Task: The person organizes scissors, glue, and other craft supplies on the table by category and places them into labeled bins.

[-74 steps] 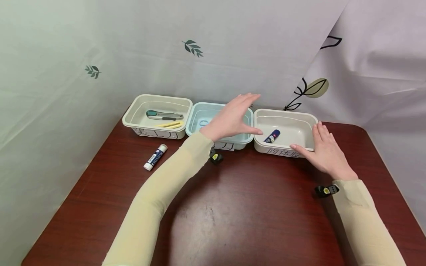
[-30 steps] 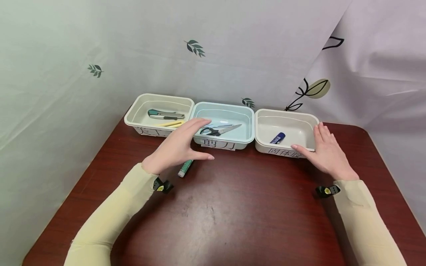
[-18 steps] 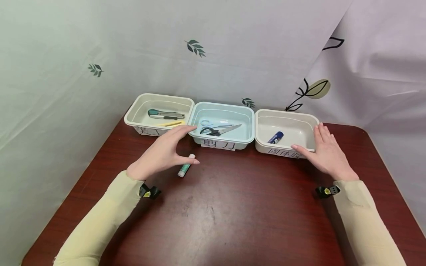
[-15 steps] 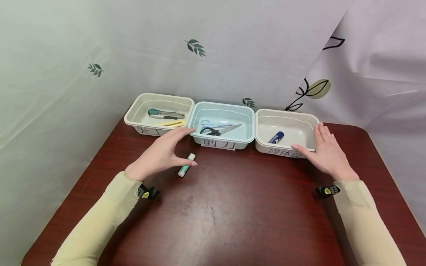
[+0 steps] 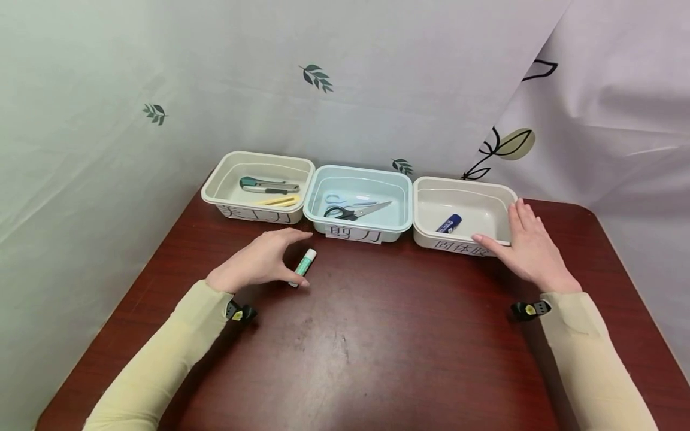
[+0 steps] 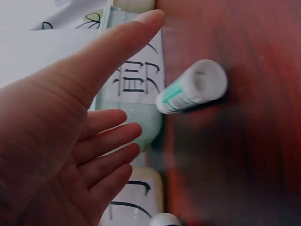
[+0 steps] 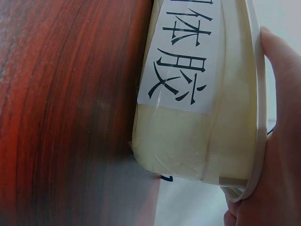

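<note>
- Table (image 5: pixel 404 311): dark reddish wood grain, glossy, faintly scuffed; 12 o'clock straight ahead of the person.
- Left hand (image 5: pixel 259 260), 10 o'clock: thumb and fingers spread in a wide C, gripping nothing.
- Green-and-white glue stick (image 5: pixel 307 260): smooth cylinder, white ends, lying on the wood at the left hand's 3 o'clock, in the thumb-finger gap; far end points to 1.
- Right hand (image 5: pixel 530 251), 2 o'clock: fingers extended, resting against the near right corner of the right box (image 5: pixel 463 181), thumb on its rim.
- Right box: cream plastic, rounded corners, paper label; blue glue stick (image 5: pixel 450 224) inside.
- Blue box (image 5: pixel 399 185), 12 o'clock: glossy plastic, black-handled scissors (image 5: pixel 372 209) inside.
- Left box (image 5: pixel 269 157), 11 o'clock: cream, holding cutters (image 5: pixel 269 185).
</note>
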The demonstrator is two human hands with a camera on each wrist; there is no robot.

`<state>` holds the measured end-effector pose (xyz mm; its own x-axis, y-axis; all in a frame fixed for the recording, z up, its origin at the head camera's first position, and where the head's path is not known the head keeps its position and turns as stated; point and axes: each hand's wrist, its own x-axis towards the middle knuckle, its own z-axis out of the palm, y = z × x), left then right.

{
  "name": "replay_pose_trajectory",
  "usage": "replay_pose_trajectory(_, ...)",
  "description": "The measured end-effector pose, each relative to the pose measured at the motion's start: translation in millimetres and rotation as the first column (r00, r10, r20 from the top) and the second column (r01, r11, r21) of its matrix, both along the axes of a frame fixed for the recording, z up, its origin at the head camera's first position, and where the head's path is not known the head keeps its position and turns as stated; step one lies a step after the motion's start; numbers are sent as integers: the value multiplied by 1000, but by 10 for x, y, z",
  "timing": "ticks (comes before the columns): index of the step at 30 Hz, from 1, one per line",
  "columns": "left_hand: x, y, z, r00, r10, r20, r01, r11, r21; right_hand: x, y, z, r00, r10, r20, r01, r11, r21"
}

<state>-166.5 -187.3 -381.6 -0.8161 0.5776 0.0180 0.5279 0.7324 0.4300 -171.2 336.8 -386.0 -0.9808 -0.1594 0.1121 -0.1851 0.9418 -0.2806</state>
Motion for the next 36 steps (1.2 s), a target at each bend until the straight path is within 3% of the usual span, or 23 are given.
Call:
replay_pose_trajectory(8,-7,7,-120,997,-48,60,50,998,-34,-7,-1,-7,1000,0,7,0,1000,3)
replay_pose_trajectory(19,-16,2,-121,991,-85,100,92,993,-69,-21,4,-4,1000,-2,8,2,1000,5)
replay_pose_trajectory(36,-59,-9,-176,994,-100,45,100,995,-10,-10,2,-1,1000,-2,4,2,1000,-2)
